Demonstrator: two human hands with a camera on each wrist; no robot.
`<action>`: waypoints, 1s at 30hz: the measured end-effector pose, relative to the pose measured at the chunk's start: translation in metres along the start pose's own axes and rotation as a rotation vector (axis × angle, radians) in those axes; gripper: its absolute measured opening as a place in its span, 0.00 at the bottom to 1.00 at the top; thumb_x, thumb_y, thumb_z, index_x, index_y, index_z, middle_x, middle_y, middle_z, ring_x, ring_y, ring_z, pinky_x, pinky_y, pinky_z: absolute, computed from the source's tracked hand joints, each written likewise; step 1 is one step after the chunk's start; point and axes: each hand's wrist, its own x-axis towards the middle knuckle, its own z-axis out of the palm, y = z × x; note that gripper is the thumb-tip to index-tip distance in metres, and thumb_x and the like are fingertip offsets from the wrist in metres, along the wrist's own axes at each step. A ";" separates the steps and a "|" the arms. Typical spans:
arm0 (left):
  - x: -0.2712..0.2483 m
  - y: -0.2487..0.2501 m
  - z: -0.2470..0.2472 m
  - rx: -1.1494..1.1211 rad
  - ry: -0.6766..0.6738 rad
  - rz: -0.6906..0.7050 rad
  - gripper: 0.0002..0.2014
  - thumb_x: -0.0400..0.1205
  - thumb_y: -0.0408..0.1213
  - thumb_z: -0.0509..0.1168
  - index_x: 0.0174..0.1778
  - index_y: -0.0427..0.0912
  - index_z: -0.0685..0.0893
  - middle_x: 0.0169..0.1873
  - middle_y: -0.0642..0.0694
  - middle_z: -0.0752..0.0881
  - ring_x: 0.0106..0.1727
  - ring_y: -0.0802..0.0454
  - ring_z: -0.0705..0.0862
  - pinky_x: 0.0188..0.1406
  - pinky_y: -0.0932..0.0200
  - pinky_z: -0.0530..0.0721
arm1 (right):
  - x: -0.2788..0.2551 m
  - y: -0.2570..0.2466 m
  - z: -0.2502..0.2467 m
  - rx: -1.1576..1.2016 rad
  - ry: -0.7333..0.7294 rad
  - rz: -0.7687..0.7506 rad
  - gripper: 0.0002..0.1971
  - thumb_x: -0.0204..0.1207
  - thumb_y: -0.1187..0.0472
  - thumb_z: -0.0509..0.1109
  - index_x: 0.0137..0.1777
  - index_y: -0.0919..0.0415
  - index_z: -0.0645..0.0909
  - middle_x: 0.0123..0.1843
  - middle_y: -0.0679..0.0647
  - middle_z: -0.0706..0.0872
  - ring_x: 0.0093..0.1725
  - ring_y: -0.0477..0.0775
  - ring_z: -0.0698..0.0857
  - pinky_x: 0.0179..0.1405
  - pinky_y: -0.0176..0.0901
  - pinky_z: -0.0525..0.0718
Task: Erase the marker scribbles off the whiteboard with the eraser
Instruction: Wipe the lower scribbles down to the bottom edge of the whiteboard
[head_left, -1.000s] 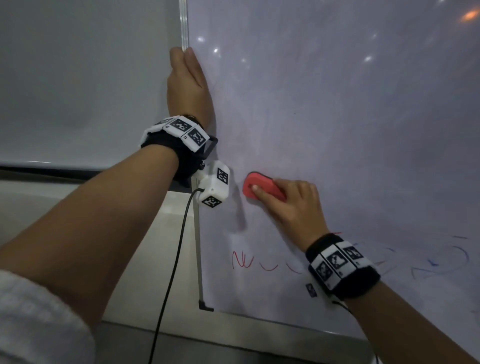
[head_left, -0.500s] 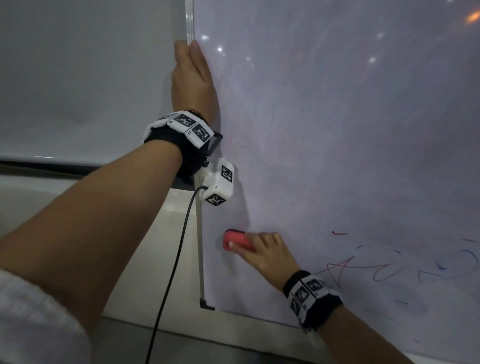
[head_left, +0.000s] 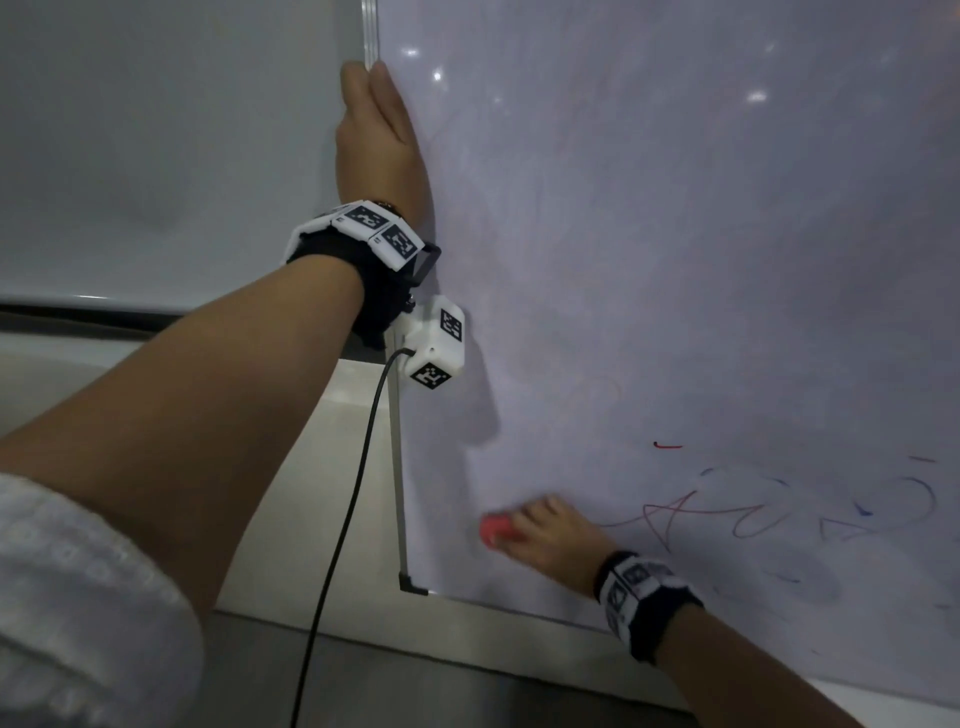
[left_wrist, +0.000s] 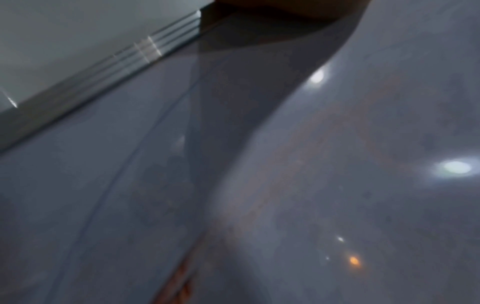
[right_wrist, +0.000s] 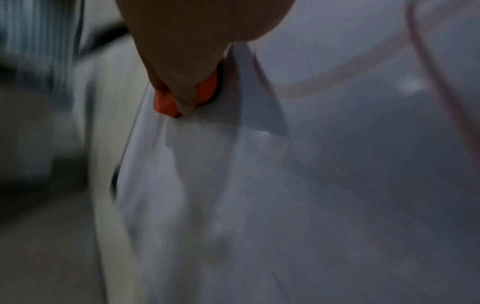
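Observation:
The whiteboard (head_left: 675, 260) fills the right of the head view. Red scribbles (head_left: 691, 514) and blue scribbles (head_left: 904, 499) run along its lower right. My right hand (head_left: 540, 530) grips the red eraser (head_left: 496, 530) and presses it on the board near the lower left corner, left of the scribbles. The right wrist view shows my fingers curled round the eraser (right_wrist: 205, 88), blurred by motion. My left hand (head_left: 376, 140) lies flat with straight fingers against the board's left edge, high up. The left wrist view shows only the board surface (left_wrist: 311, 185) and the frame (left_wrist: 109, 67).
The board's metal frame (head_left: 399, 467) runs down its left side to a corner bracket (head_left: 413, 587). A black cable (head_left: 343, 530) hangs from the left wrist camera. A pale wall (head_left: 156, 156) and a ledge (head_left: 322, 519) lie to the left of the board.
My right hand has swept the eraser down from mid-board to the lower left, and the red marks that stood there a second ago are gone. The left hand stays on the edge.

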 end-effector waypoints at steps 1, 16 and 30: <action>-0.001 0.001 0.000 0.003 -0.001 0.004 0.09 0.89 0.40 0.44 0.46 0.41 0.64 0.23 0.55 0.62 0.19 0.62 0.66 0.20 0.67 0.61 | -0.014 -0.003 0.003 -0.008 -0.074 -0.028 0.14 0.64 0.62 0.72 0.49 0.46 0.81 0.40 0.51 0.83 0.39 0.55 0.76 0.42 0.46 0.70; -0.002 0.004 0.000 0.010 0.021 0.024 0.09 0.89 0.39 0.44 0.46 0.40 0.64 0.23 0.55 0.62 0.19 0.64 0.67 0.20 0.68 0.61 | -0.053 0.013 -0.013 -0.067 -0.152 0.022 0.14 0.63 0.57 0.73 0.49 0.42 0.80 0.40 0.49 0.84 0.35 0.52 0.82 0.42 0.45 0.67; -0.001 0.002 0.001 0.013 0.032 0.002 0.09 0.88 0.40 0.44 0.47 0.41 0.64 0.24 0.55 0.64 0.20 0.65 0.68 0.30 0.58 0.61 | -0.043 0.012 -0.023 -0.104 -0.073 0.120 0.14 0.73 0.64 0.59 0.46 0.44 0.82 0.39 0.50 0.85 0.35 0.52 0.81 0.40 0.45 0.68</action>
